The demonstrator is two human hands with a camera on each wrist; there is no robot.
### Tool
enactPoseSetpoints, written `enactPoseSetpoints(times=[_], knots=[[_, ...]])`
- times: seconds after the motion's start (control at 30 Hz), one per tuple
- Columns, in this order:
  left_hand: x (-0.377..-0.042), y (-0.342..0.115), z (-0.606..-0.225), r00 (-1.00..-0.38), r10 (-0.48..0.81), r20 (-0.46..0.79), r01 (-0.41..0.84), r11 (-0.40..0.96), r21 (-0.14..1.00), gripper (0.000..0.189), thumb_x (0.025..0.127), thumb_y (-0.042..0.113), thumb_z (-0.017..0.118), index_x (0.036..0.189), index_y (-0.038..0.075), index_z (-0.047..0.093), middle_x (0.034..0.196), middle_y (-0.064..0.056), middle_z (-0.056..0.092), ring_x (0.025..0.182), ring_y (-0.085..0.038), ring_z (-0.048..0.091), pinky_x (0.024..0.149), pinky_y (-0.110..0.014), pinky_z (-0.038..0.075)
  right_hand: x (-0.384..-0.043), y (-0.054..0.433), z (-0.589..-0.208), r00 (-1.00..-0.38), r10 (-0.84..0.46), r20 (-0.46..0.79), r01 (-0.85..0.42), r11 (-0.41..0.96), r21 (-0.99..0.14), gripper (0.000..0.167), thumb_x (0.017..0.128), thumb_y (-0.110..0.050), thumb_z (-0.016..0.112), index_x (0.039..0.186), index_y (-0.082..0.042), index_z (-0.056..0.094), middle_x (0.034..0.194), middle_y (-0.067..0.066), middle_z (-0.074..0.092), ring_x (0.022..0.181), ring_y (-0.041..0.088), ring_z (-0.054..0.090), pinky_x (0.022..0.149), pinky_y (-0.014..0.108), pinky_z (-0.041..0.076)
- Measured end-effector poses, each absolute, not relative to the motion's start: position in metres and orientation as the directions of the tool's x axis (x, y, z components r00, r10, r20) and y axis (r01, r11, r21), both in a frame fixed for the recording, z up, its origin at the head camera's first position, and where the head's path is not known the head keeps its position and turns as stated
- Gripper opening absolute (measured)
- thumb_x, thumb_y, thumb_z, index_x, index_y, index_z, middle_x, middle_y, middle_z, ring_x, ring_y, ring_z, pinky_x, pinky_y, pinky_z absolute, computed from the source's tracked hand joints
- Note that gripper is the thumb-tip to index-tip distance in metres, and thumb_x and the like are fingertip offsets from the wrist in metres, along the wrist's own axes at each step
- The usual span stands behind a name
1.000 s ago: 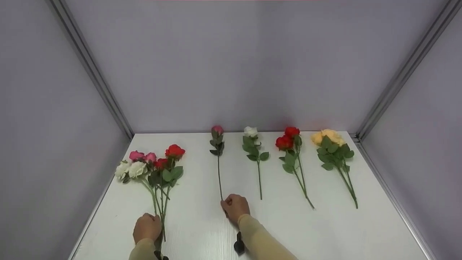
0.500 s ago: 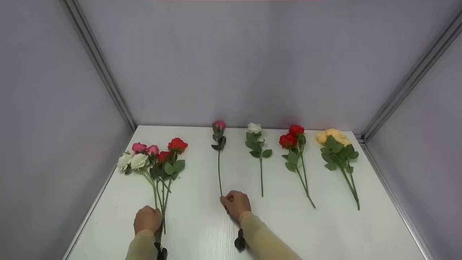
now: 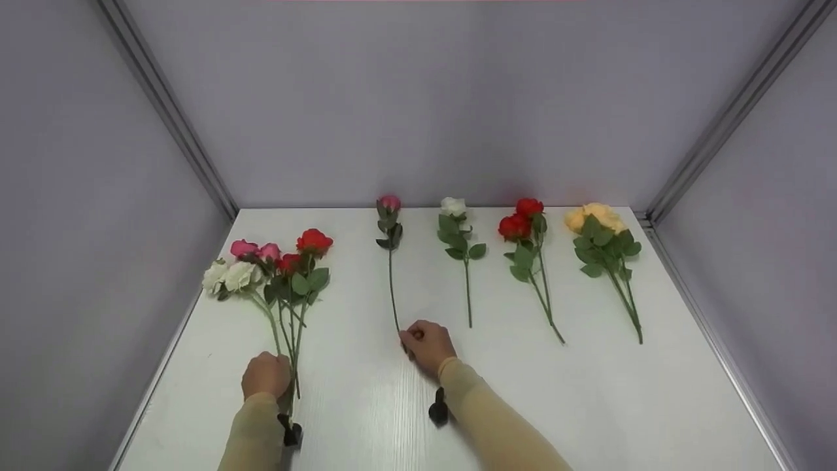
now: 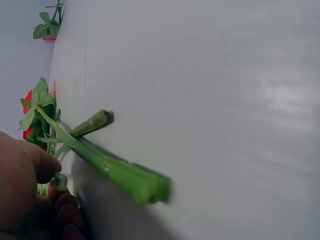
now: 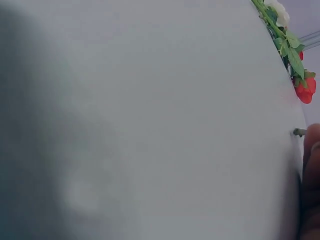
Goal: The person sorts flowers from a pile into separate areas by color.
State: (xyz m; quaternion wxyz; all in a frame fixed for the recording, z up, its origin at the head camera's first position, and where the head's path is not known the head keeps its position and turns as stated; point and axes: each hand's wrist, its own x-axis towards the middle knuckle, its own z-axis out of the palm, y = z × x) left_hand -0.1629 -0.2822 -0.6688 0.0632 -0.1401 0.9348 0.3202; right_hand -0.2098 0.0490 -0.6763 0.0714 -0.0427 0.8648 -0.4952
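At the left, my left hand [image 3: 266,377] grips a stem in a bunch of roses. In the left wrist view, thumb and finger pinch a green stem end [image 4: 59,181], while thicker stems [image 4: 130,177] stick out beside them. The bunch has white roses [image 3: 240,277], pink roses [image 3: 244,248] and red roses [image 3: 315,241]. In the middle, my right hand [image 3: 428,347] pinches the lower stem of a single pink rose [image 3: 390,203], whose bloom lies near the back edge. The right wrist view shows only part of that hand and a short stem tip [image 5: 299,132].
On the white table [image 3: 366,425], right of the pink rose, lie a white rose [image 3: 453,207], red roses [image 3: 515,227] and yellow roses [image 3: 595,217], stems towards the front. Grey panels [image 3: 418,104] enclose the back and both sides.
The head view has shifted, so the table and flowers appear higher in it. Both hands keep their grips, with little visible movement across the table.
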Motion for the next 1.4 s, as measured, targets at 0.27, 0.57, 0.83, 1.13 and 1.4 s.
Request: enactPoseSetpoints(times=[0.27, 0.57, 0.83, 1.13, 1.4], knots=[[-0.164, -0.285, -0.674, -0.971, -0.181, -0.153, -0.237, 0.783, 0.575, 0.035, 0.096, 0.014, 0.037, 0.095, -0.014, 0.057, 0.085, -0.025, 0.060, 0.076, -0.036, 0.059, 0.072, -0.054, 0.046, -0.202, 0.073, -0.658, -0.953, -0.249, -0.175, 0.065, 0.396, -0.916, 0.023, 0.095, -0.030, 0.062, 0.093, -0.008, 0.066, 0.074, 0.004, 0.064, 0.065, 0.015, 0.062, 0.060, 0.029, 0.052], [-0.161, -0.286, -0.674, -0.970, -0.199, -0.142, -0.244, 0.778, 0.578, 0.035, 0.096, 0.015, 0.041, 0.099, -0.014, 0.060, 0.085, -0.022, 0.063, 0.078, -0.034, 0.061, 0.072, -0.052, 0.047, -0.156, 0.123, -0.650, -0.940, -0.310, -0.144, 0.005, 0.410, -0.912, 0.023, 0.096, -0.026, 0.060, 0.097, -0.004, 0.067, 0.082, 0.008, 0.066, 0.068, 0.015, 0.060, 0.056, 0.027, 0.048], [-0.155, -0.287, -0.669, -0.956, -0.285, -0.071, -0.248, 0.649, 0.719, 0.034, 0.098, 0.013, 0.039, 0.108, -0.013, 0.059, 0.101, -0.028, 0.062, 0.092, -0.040, 0.059, 0.079, -0.053, 0.045, -0.140, 0.148, -0.641, -0.934, -0.336, -0.117, -0.036, 0.416, -0.909, 0.025, 0.096, -0.026, 0.061, 0.098, -0.002, 0.066, 0.083, 0.007, 0.064, 0.068, 0.016, 0.060, 0.056, 0.025, 0.049], [-0.159, -0.267, -0.645, -0.948, -0.317, 0.043, -0.167, 0.604, 0.779, 0.030, 0.099, 0.016, 0.046, 0.103, -0.008, 0.063, 0.085, -0.017, 0.062, 0.078, -0.029, 0.056, 0.069, -0.042, 0.045, -0.131, 0.154, -0.628, -0.942, -0.324, -0.081, -0.046, 0.366, -0.929, 0.028, 0.095, -0.024, 0.062, 0.100, 0.003, 0.065, 0.084, 0.010, 0.064, 0.069, 0.015, 0.060, 0.062, 0.026, 0.052], [-0.155, -0.231, -0.619, -0.939, -0.297, 0.171, -0.036, 0.582, 0.812, 0.021, 0.098, 0.014, 0.054, 0.091, -0.003, 0.065, 0.071, -0.007, 0.057, 0.063, -0.019, 0.049, 0.057, -0.029, 0.040, -0.128, 0.146, -0.624, -0.930, -0.357, -0.083, -0.040, 0.324, -0.945, 0.031, 0.096, -0.025, 0.061, 0.100, 0.005, 0.064, 0.082, 0.007, 0.063, 0.067, 0.014, 0.060, 0.061, 0.025, 0.051]])
